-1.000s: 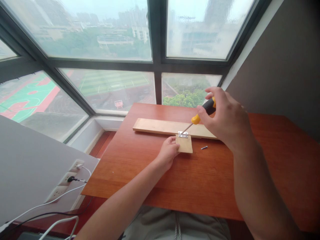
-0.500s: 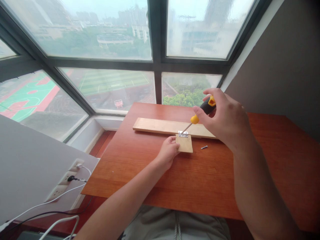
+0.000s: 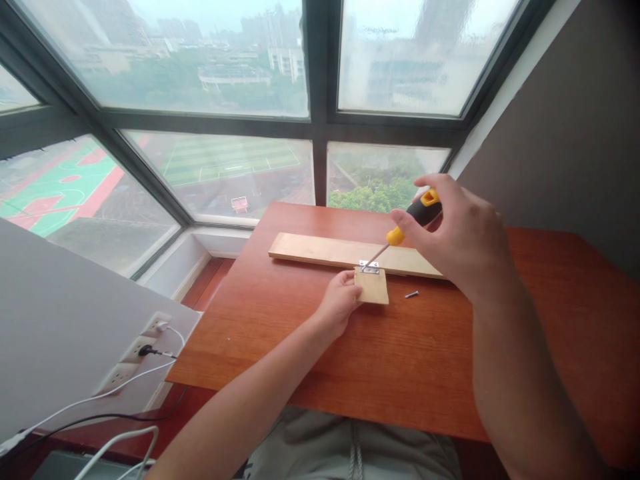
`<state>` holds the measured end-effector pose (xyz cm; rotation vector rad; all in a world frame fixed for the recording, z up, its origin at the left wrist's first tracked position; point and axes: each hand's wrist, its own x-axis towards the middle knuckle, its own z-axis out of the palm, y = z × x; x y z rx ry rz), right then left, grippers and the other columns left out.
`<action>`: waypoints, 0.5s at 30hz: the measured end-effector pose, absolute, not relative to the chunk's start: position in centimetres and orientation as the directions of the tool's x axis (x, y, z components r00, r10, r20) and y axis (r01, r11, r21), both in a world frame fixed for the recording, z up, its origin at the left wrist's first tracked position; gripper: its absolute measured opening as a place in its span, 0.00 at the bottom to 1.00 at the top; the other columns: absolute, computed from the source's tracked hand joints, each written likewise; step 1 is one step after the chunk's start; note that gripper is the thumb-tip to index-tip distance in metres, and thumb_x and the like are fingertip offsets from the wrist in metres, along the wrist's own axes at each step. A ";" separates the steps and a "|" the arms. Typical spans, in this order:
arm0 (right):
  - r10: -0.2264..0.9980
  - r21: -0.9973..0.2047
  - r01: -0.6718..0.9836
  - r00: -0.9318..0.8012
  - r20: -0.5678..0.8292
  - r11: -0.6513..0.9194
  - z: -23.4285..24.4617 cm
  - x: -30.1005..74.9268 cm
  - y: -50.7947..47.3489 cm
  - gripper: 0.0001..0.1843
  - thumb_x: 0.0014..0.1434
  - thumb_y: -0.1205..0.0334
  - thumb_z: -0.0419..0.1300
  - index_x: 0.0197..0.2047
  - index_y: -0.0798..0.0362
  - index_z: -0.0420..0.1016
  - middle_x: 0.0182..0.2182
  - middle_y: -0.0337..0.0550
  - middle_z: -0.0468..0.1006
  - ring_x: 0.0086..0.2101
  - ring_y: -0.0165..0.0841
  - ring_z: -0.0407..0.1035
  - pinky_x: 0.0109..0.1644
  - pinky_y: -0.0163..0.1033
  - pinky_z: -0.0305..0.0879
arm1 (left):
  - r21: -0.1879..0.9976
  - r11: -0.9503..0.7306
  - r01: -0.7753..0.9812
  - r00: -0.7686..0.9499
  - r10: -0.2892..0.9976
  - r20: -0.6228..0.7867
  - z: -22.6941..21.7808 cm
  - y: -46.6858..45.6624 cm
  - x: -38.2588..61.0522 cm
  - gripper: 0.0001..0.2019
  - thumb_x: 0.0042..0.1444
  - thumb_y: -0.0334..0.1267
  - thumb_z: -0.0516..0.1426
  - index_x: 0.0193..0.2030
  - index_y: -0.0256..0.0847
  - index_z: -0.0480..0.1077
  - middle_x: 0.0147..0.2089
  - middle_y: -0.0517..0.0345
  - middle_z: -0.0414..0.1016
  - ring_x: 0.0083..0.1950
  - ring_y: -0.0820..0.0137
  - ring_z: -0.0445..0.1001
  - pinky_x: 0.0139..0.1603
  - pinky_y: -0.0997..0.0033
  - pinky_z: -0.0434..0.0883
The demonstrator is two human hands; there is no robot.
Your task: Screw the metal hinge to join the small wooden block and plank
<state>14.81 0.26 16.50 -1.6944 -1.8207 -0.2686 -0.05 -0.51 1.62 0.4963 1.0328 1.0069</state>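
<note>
A long pale wooden board (image 3: 320, 250) lies across the far part of the red-brown table (image 3: 400, 360). A small square wood piece (image 3: 373, 288) sits against its near edge, joined by a small metal hinge (image 3: 369, 267). My left hand (image 3: 338, 305) holds the small piece by its left edge, fingers closed on it. My right hand (image 3: 457, 233) is closed round the black and yellow handle of a screwdriver (image 3: 406, 229). The screwdriver's tip rests on the hinge.
A loose screw (image 3: 411, 294) lies on the table just right of the small piece. A window with dark frames rises behind the table. At the lower left a wall socket strip (image 3: 134, 350) holds plugs with white and black cables.
My right hand has turned the screwdriver handle a little, with the yellow end cap now showing on top. The view has shifted slightly. My left hand keeps its hold.
</note>
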 end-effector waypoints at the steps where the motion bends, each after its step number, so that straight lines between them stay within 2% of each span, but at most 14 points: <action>1: 0.821 -0.264 0.954 0.035 0.569 0.142 16.5 14.8 0.3 0.25 0.57 0.42 0.61 0.53 0.47 0.72 0.42 0.47 0.80 0.37 0.44 0.73 0.40 0.48 0.67 | 0.751 0.485 -0.448 0.147 0.869 -0.473 1.7 -0.5 -0.1 0.18 0.42 0.18 0.55 0.41 0.35 0.71 0.40 0.48 0.81 0.39 0.66 0.80 0.37 0.73 0.75; 4: 0.812 -0.287 0.950 0.068 0.579 0.125 16.3 14.7 0.5 0.22 0.56 0.41 0.62 0.45 0.48 0.74 0.36 0.45 0.80 0.34 0.42 0.73 0.37 0.44 0.65 | 0.752 0.488 -0.444 0.152 0.868 -0.474 1.8 -0.6 -0.1 0.18 0.42 0.18 0.55 0.41 0.35 0.71 0.40 0.48 0.81 0.40 0.66 0.80 0.38 0.72 0.75; 6: 0.801 -0.318 0.939 0.086 0.592 0.134 16.3 14.7 0.7 0.19 0.56 0.43 0.64 0.42 0.48 0.74 0.35 0.43 0.79 0.34 0.40 0.72 0.38 0.44 0.66 | 0.754 0.487 -0.441 0.153 0.869 -0.471 1.8 -0.6 -0.1 0.19 0.42 0.18 0.55 0.42 0.35 0.71 0.41 0.48 0.81 0.40 0.65 0.80 0.38 0.72 0.75; 10: 0.805 -0.408 0.884 0.062 0.590 0.230 16.5 14.8 0.6 0.14 0.56 0.53 0.63 0.45 0.48 0.74 0.35 0.40 0.80 0.32 0.36 0.72 0.41 0.43 0.68 | 0.753 0.491 -0.438 0.158 0.867 -0.473 1.7 -0.6 -0.1 0.19 0.43 0.18 0.55 0.43 0.34 0.71 0.41 0.48 0.80 0.40 0.66 0.79 0.38 0.72 0.75; 13: 0.777 -0.432 0.845 0.032 0.629 0.315 16.8 15.2 0.3 0.18 0.55 0.58 0.62 0.50 0.49 0.73 0.39 0.41 0.80 0.31 0.35 0.73 0.42 0.44 0.71 | 0.752 0.487 -0.444 0.158 0.869 -0.469 1.8 -0.6 0.0 0.20 0.43 0.18 0.54 0.43 0.34 0.71 0.42 0.47 0.80 0.39 0.67 0.79 0.37 0.73 0.74; 15: 0.734 -0.435 0.820 0.027 0.678 0.371 17.1 15.6 0.1 0.21 0.56 0.61 0.60 0.53 0.48 0.72 0.41 0.42 0.79 0.34 0.36 0.74 0.44 0.45 0.72 | 0.755 0.484 -0.442 0.157 0.871 -0.466 1.9 -0.7 0.0 0.19 0.43 0.18 0.54 0.43 0.34 0.71 0.42 0.47 0.80 0.39 0.68 0.78 0.35 0.75 0.74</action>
